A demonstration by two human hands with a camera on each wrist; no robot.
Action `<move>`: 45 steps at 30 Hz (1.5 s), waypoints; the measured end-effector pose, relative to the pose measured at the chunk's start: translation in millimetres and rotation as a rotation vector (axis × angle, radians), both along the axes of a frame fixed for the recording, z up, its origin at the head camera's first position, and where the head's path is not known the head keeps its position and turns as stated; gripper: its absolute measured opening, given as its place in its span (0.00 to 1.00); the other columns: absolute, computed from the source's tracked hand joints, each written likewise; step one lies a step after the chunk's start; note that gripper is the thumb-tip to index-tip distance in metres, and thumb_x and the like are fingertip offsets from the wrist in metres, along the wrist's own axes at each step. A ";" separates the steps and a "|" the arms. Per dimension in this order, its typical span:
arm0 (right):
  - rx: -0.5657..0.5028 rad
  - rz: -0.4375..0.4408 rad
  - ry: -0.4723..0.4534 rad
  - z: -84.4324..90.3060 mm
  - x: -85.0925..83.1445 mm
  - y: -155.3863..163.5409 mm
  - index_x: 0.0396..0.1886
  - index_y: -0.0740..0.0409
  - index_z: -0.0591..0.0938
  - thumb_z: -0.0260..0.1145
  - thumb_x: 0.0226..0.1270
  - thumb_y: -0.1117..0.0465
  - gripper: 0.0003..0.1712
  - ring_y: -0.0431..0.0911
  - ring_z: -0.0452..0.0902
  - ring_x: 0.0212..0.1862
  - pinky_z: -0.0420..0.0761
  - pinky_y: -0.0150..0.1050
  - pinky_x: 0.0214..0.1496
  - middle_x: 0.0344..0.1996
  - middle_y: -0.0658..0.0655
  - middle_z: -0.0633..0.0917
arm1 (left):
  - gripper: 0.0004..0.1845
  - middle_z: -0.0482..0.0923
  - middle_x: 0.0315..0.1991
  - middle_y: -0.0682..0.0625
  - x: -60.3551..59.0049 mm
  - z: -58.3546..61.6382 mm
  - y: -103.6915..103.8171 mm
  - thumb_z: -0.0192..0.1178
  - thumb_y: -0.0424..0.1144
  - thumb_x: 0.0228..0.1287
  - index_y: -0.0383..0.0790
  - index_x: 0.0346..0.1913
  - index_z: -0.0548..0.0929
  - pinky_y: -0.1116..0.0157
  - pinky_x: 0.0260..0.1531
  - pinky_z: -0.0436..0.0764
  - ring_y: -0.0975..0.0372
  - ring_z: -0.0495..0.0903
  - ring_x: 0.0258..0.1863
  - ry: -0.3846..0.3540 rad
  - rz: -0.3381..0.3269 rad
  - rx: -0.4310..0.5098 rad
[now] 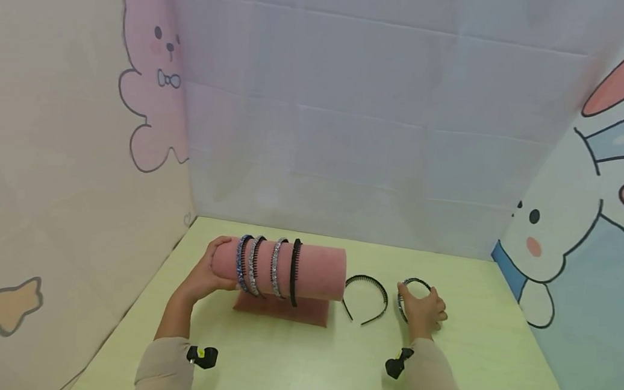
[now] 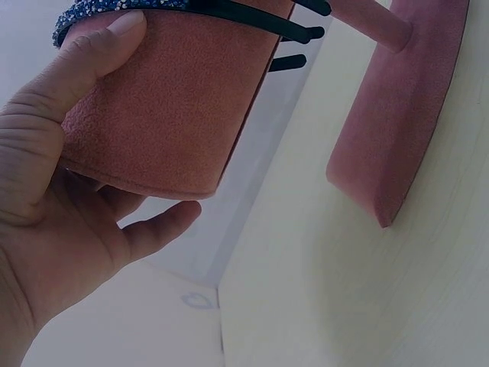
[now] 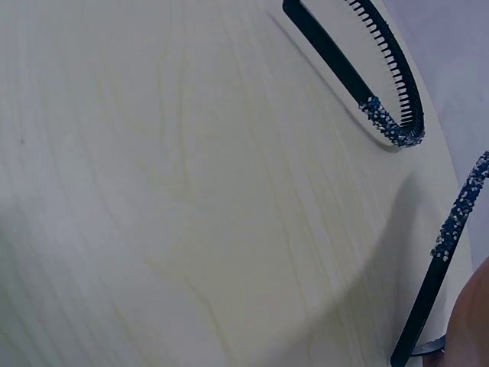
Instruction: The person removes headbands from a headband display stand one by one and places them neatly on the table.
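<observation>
My left hand [image 1: 203, 277] grips the left end of a pink padded headband stand [image 1: 320, 272]. In the left wrist view its thumb lies along the roll beside a blue glittery headband [image 2: 164, 6], the fingers round the end. Several headbands hang on the roll: the blue one leftmost, then silver glittery headbands [image 1: 275, 268], and a black headband [image 1: 294, 272] nearest the middle. On the right, my right hand [image 1: 424, 313] pinches a glittery toothed headband [image 3: 460, 210], held over the table. Between this hand and the stand lies another glittery toothed headband [image 1: 384, 295], its ends toward me.
The stand's flat pink base [image 1: 282, 311] rests on the pale wood-look table [image 1: 289, 362]. A white sheet [image 1: 349, 131] hangs behind the table. Side panels carry a pink bear drawing [image 1: 152, 99] on the left and a white rabbit [image 1: 554, 230] on the right.
</observation>
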State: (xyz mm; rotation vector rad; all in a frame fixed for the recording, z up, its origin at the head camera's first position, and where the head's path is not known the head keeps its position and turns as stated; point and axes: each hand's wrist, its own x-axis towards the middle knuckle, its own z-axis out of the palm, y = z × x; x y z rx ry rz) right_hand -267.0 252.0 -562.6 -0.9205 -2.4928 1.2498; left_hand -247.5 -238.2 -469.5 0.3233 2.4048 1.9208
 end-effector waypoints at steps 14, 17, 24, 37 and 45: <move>0.067 0.074 -0.115 -10.9 -6.4 5.6 0.66 0.71 0.55 0.65 0.48 0.32 0.60 0.75 0.41 0.58 0.47 0.71 0.49 0.58 0.81 0.53 | 0.56 0.57 0.63 0.37 12.2 20.1 5.7 0.73 0.21 0.36 0.47 0.68 0.52 0.56 0.37 0.76 0.42 0.66 0.52 0.012 -0.019 -0.026; 0.097 0.128 -0.129 -13.2 -7.7 4.8 0.62 0.75 0.58 0.65 0.48 0.33 0.58 0.76 0.43 0.55 0.48 0.71 0.46 0.53 0.83 0.55 | 0.56 0.57 0.62 0.37 11.9 19.9 5.5 0.73 0.21 0.35 0.47 0.68 0.52 0.56 0.37 0.76 0.43 0.66 0.51 0.016 -0.018 -0.027; 0.151 0.168 -0.154 -15.4 -9.6 4.4 0.56 0.79 0.59 0.63 0.47 0.29 0.59 0.76 0.45 0.52 0.50 0.68 0.43 0.48 0.83 0.56 | 0.57 0.57 0.62 0.37 10.9 18.8 6.4 0.73 0.19 0.34 0.47 0.68 0.52 0.56 0.38 0.77 0.43 0.66 0.52 0.014 -0.022 -0.009; 0.161 0.193 -0.121 -15.1 -4.8 3.2 0.53 0.78 0.59 0.63 0.48 0.29 0.57 0.75 0.48 0.48 0.51 0.67 0.41 0.46 0.83 0.56 | 0.56 0.57 0.62 0.37 11.0 19.0 6.0 0.72 0.20 0.35 0.47 0.68 0.53 0.56 0.39 0.77 0.43 0.68 0.50 0.009 -0.013 -0.038; 0.162 0.222 -0.123 -12.7 -2.3 5.1 0.55 0.76 0.60 0.63 0.50 0.31 0.55 0.75 0.47 0.49 0.51 0.68 0.42 0.48 0.83 0.56 | 0.56 0.57 0.62 0.37 10.2 18.7 5.4 0.72 0.21 0.35 0.47 0.68 0.52 0.57 0.38 0.76 0.43 0.68 0.50 0.009 -0.016 -0.026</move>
